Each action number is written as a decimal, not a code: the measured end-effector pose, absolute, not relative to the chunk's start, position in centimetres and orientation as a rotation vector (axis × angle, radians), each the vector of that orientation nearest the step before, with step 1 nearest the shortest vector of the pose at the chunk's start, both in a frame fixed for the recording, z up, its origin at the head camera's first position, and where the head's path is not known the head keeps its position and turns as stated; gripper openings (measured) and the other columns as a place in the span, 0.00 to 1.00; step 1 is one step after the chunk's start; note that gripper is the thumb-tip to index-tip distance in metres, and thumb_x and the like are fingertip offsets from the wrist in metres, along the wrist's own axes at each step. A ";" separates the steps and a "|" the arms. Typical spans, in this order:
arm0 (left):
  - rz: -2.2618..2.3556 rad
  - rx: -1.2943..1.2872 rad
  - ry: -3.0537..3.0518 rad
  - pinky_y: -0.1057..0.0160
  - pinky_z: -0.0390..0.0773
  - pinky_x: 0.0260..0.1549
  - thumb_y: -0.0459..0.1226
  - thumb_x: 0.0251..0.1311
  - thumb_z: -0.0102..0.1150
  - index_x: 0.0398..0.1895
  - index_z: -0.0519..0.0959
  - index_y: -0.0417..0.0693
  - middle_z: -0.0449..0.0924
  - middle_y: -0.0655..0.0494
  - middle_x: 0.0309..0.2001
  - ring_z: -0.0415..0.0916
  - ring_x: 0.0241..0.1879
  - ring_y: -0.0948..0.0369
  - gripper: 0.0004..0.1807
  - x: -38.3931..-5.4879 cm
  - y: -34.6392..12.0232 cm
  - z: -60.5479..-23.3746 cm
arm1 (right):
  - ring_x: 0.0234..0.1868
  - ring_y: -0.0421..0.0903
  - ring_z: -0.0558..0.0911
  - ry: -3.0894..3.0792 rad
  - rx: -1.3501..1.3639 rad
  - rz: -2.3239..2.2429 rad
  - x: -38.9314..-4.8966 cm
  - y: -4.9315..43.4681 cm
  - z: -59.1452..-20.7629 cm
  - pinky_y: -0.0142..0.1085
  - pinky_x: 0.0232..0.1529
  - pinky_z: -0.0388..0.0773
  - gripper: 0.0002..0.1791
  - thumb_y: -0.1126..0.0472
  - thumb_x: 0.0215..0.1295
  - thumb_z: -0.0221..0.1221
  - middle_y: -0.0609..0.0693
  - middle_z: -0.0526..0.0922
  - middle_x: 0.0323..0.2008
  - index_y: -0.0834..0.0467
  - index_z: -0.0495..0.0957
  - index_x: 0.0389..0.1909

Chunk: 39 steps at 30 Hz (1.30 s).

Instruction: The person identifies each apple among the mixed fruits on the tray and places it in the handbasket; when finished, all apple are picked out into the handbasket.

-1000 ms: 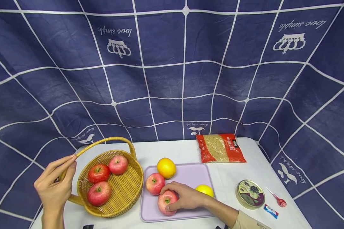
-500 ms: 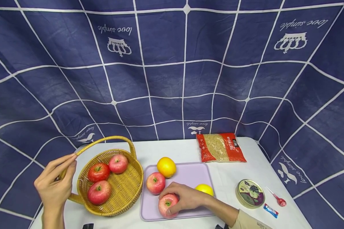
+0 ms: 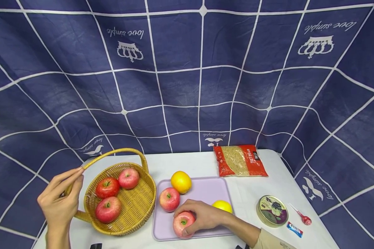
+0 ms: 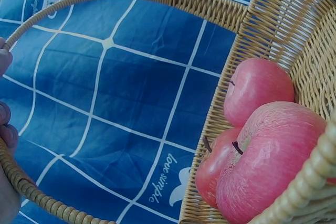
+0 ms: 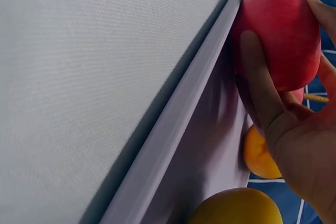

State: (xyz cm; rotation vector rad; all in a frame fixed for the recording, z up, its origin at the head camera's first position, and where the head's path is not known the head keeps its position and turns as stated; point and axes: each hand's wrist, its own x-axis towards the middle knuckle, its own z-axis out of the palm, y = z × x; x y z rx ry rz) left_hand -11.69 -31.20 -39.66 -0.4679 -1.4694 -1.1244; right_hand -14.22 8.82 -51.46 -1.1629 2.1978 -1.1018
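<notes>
My left hand (image 3: 60, 195) holds the arched handle (image 3: 121, 151) of a yellow wicker basket (image 3: 135, 212). Inside it lie a darker red apple (image 3: 107, 187) and two pink-red apples (image 3: 108, 210). Toward the front of a lilac tray (image 3: 208, 188), my right hand (image 3: 207, 215) grips another pink-red apple (image 3: 183, 226), thumb on the near side and fingers around the far side. The right wrist view shows this apple (image 5: 281, 40) beside the tray's rim; whether it touches the tray is unclear. Behind it on the tray sit one more apple (image 3: 169, 199) and an orange (image 3: 181, 182).
A lemon-yellow fruit (image 3: 222, 206) lies at the tray's right, behind my right forearm. A red bag of grain (image 3: 240, 160) is at the back right. Farther right are a round tin (image 3: 272, 211), a lollipop (image 3: 304, 219) and a small blue packet (image 3: 294, 229).
The gripped apple and my right hand have shifted very slightly right and toward the front. My left hand stays on the basket handle.
</notes>
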 end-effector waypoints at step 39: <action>-1.123 -0.469 -1.472 0.75 0.80 0.45 0.17 0.49 0.66 0.29 0.83 0.19 0.87 0.36 0.36 0.86 0.40 0.62 0.04 -11.7 -31.2 -39.7 | 0.55 0.33 0.75 2.133 -1.210 -1.234 -14.1 8.4 -49.3 0.33 0.60 0.72 0.27 0.42 0.55 0.72 0.32 0.77 0.54 0.33 0.77 0.57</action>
